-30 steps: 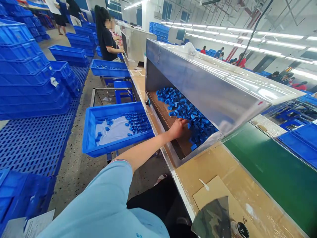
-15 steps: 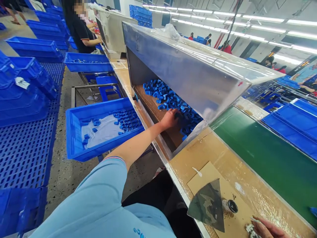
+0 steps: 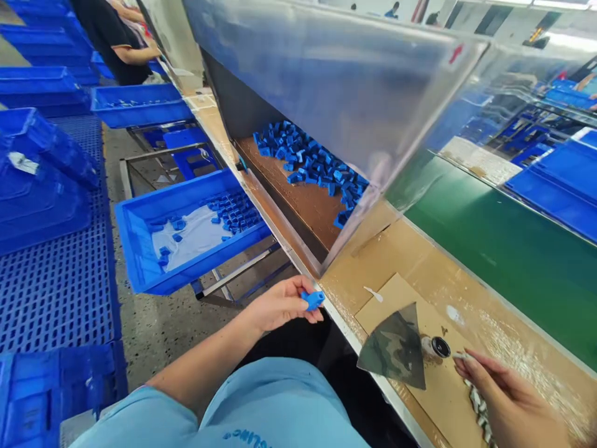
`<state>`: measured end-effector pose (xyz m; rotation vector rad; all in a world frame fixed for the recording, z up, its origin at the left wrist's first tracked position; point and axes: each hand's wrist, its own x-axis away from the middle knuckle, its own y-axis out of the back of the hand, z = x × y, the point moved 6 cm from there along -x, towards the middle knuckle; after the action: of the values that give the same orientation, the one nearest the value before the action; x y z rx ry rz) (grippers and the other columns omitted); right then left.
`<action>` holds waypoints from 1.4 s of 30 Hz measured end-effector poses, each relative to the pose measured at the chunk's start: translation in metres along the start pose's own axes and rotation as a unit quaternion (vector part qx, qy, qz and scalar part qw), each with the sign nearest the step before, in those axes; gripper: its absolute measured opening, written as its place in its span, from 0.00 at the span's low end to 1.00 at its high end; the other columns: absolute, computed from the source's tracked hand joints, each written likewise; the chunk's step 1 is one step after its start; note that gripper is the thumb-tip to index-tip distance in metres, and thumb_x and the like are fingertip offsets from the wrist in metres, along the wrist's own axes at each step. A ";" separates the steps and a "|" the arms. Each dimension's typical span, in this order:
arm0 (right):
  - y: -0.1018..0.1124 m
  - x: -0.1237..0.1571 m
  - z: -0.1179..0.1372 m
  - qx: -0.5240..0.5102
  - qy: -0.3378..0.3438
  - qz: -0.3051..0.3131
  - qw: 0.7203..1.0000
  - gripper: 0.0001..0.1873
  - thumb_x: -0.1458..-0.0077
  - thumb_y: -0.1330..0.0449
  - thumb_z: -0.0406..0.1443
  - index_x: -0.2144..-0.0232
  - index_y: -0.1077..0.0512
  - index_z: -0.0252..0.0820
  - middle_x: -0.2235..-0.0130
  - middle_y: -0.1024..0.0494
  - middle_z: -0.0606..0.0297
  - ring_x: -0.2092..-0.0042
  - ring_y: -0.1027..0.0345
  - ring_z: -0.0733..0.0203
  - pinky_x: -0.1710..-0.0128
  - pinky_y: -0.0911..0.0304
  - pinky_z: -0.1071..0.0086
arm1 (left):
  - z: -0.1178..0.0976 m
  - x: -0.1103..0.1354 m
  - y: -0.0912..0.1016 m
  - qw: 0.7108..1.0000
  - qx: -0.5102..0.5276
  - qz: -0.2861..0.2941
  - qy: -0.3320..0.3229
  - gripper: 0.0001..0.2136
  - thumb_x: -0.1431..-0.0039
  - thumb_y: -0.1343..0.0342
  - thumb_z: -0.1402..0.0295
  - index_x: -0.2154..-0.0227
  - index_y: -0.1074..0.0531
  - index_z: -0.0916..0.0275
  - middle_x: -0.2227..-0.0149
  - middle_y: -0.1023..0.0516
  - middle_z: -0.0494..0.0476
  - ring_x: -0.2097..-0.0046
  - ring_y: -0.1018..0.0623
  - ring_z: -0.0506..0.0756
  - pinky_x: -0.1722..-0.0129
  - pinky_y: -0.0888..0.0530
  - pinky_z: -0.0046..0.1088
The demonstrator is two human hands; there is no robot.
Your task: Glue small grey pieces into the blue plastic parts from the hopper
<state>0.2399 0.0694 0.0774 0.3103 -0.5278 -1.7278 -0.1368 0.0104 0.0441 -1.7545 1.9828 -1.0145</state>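
Note:
My left hand (image 3: 280,303) is closed on a small blue plastic part (image 3: 314,301), held between thumb and fingers just off the bench's near edge. At the lower right my right hand (image 3: 508,392) pinches a thin whitish piece whose kind I cannot make out. A crumpled grey-white strip (image 3: 478,404) hangs or lies below those fingers. Beside them stands a small jar (image 3: 439,347) with a dark top, near a dark fan-shaped sheet (image 3: 396,348) on cardboard (image 3: 394,295). Many more blue parts (image 3: 312,162) lie heaped inside the metal-walled hood (image 3: 336,81).
A blue tray (image 3: 135,249) with blue parts on white sheeting stands left of the bench. A green conveyor belt (image 3: 489,242) runs along the right. Stacked blue crates (image 3: 41,180) fill the far left. Another person (image 3: 121,43) works farther up the bench.
My left hand has come out of the hood and back toward my body with a blue part in it. My right hand shows more fully. The view has tilted down.

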 end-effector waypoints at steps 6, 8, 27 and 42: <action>-0.018 0.011 0.016 -0.094 -0.023 0.002 0.995 0.24 0.71 0.27 0.52 0.73 0.20 0.44 0.75 0.19 0.61 0.71 0.22 0.54 0.68 0.23 0.66 | 0.051 -0.034 -0.053 0.990 0.029 0.097 0.095 0.22 0.57 0.28 0.64 0.59 0.27 0.62 0.66 0.20 0.55 0.63 0.18 0.55 0.62 0.24 0.27; -0.017 0.015 0.014 -0.106 -0.020 0.011 0.994 0.24 0.69 0.27 0.52 0.71 0.20 0.44 0.74 0.18 0.61 0.70 0.22 0.54 0.65 0.23 0.63 | 0.063 -0.041 -0.064 0.987 0.008 0.121 0.104 0.21 0.57 0.29 0.64 0.60 0.26 0.63 0.66 0.19 0.55 0.62 0.18 0.54 0.60 0.25 0.27; -0.006 0.008 0.026 0.229 0.225 -0.020 0.947 0.20 0.42 0.46 0.50 0.67 0.21 0.46 0.71 0.20 0.61 0.73 0.30 0.59 0.73 0.34 0.67 | 0.097 -0.065 -0.088 0.975 -0.192 0.103 0.039 0.13 0.51 0.37 0.70 0.61 0.28 0.64 0.63 0.25 0.54 0.61 0.25 0.51 0.54 0.29 0.30; -0.011 0.012 0.032 0.321 0.337 -0.022 0.885 0.19 0.35 0.50 0.45 0.66 0.23 0.44 0.69 0.20 0.61 0.70 0.26 0.59 0.72 0.33 0.68 | 0.103 -0.064 -0.091 0.969 -0.218 0.114 0.037 0.11 0.50 0.40 0.73 0.61 0.28 0.65 0.64 0.25 0.54 0.62 0.26 0.51 0.56 0.29 0.29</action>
<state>0.2127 0.0650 0.1007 1.3492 -0.5542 -1.3144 0.0093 0.0398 0.0191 -1.6472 2.5348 -0.6085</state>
